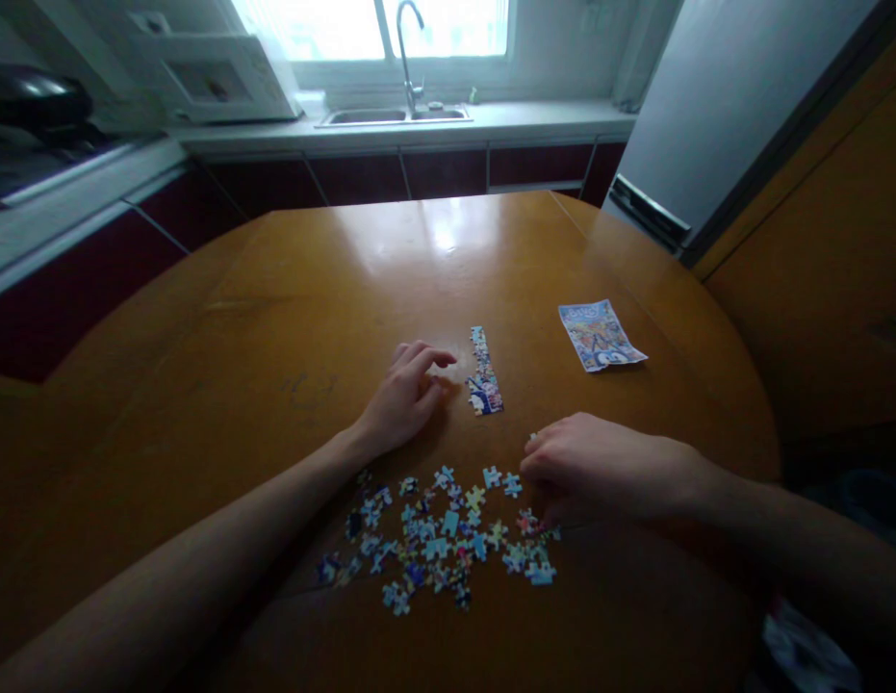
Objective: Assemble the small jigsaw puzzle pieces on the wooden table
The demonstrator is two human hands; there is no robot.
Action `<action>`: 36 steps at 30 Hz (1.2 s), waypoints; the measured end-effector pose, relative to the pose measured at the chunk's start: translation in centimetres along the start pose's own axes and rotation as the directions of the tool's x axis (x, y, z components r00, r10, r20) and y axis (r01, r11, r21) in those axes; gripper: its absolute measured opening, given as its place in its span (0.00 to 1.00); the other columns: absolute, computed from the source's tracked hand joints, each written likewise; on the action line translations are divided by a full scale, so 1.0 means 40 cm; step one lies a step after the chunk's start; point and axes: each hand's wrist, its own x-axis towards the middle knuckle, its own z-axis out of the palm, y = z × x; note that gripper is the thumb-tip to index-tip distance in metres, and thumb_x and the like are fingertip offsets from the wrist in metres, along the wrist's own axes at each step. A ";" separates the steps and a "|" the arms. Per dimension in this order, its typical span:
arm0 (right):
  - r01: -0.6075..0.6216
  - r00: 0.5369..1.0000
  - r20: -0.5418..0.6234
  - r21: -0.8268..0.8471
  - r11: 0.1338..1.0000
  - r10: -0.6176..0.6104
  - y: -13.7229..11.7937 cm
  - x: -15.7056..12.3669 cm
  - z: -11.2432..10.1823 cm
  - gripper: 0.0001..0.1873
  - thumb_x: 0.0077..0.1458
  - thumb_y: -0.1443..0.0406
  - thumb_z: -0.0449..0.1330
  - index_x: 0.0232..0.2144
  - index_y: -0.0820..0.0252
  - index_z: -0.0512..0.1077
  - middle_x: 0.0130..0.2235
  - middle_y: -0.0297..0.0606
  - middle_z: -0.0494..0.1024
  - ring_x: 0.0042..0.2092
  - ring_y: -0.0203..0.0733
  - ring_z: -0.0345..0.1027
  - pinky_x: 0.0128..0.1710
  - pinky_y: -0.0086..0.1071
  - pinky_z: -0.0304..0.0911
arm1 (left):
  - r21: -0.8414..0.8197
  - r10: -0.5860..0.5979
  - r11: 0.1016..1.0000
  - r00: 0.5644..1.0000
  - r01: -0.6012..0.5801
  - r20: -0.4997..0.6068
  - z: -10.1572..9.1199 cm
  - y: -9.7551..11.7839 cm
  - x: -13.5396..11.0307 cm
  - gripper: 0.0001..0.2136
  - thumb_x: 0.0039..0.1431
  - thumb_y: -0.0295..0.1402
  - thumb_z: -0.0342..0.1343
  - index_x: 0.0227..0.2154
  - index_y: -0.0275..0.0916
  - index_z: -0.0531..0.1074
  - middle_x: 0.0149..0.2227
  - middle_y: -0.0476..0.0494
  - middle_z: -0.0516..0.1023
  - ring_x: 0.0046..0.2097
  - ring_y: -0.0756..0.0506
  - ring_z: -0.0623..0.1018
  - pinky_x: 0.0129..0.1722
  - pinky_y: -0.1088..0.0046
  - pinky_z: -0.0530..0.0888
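My left hand (408, 395) rests on the table just left of a joined strip of jigsaw puzzle (483, 373), its fingers loosely bent, apart and holding nothing. Closed fingers on my right hand (592, 467) pinch a jigsaw puzzle piece (533, 437), of which only a small pale edge shows. That hand hovers at the right side of a spread of loose puzzle pieces (451, 525), in light blue, yellow, red and dark colours. The strip runs away from me and ends in a wider near part. Both hands are apart from it.
A creased, colourful printed sheet (601, 335) lies on the right of the round wooden table (310, 289). Beyond the table are a counter with a sink (368, 116), a tap (407, 58) and a white microwave (217, 82). A fridge (736, 106) stands at the right.
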 end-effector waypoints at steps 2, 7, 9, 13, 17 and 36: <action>0.008 1.000 0.022 -0.013 1.000 -0.008 -0.007 0.006 0.007 0.09 0.55 0.59 0.66 0.29 0.60 0.77 0.32 0.37 0.80 0.34 0.40 0.71 0.34 0.32 0.58 | 0.000 -0.001 1.000 1.000 0.001 0.001 0.000 -0.002 0.000 0.14 0.59 0.21 0.49 0.44 0.40 0.71 0.43 0.44 0.74 0.48 0.42 0.69 0.50 0.59 0.69; -0.001 1.000 0.014 -0.037 0.999 0.001 0.004 0.007 0.010 0.08 0.57 0.61 0.64 0.29 0.59 0.77 0.32 0.38 0.80 0.34 0.41 0.71 0.35 0.33 0.58 | -0.007 -0.005 1.000 1.000 0.005 0.000 0.001 -0.002 -0.001 0.13 0.59 0.21 0.50 0.44 0.40 0.71 0.43 0.44 0.74 0.48 0.42 0.69 0.49 0.60 0.69; -0.024 1.000 -0.019 -0.042 0.999 0.023 0.013 0.001 0.006 0.07 0.57 0.64 0.62 0.28 0.60 0.76 0.33 0.38 0.80 0.34 0.40 0.70 0.36 0.33 0.58 | -0.004 -0.004 1.000 1.000 0.004 0.002 0.001 -0.001 -0.001 0.13 0.60 0.21 0.49 0.45 0.40 0.71 0.43 0.44 0.73 0.48 0.42 0.69 0.50 0.60 0.69; -0.026 0.998 -0.051 -0.012 1.000 0.026 0.014 -0.005 0.000 0.08 0.58 0.67 0.59 0.27 0.60 0.76 0.32 0.38 0.79 0.34 0.39 0.69 0.35 0.31 0.59 | 0.002 -0.004 1.000 1.000 0.004 0.002 -0.001 0.001 0.000 0.13 0.59 0.21 0.50 0.44 0.40 0.71 0.43 0.44 0.74 0.48 0.42 0.69 0.50 0.60 0.69; 0.042 0.996 -0.080 0.013 0.999 -0.041 -0.001 0.005 0.010 0.09 0.59 0.63 0.61 0.27 0.60 0.75 0.32 0.37 0.78 0.33 0.38 0.68 0.35 0.30 0.59 | 0.003 -0.006 1.000 1.000 0.006 0.000 -0.002 0.002 0.000 0.13 0.59 0.21 0.49 0.44 0.39 0.71 0.43 0.44 0.73 0.48 0.42 0.69 0.50 0.61 0.69; 0.101 0.995 0.027 -0.012 0.995 -0.100 -0.012 0.011 0.025 0.05 0.58 0.64 0.62 0.32 0.60 0.76 0.35 0.38 0.81 0.36 0.41 0.72 0.38 0.33 0.60 | 0.007 -0.004 1.000 1.000 0.004 0.005 0.001 -0.001 -0.001 0.14 0.59 0.21 0.50 0.45 0.40 0.71 0.43 0.44 0.73 0.48 0.42 0.69 0.51 0.60 0.68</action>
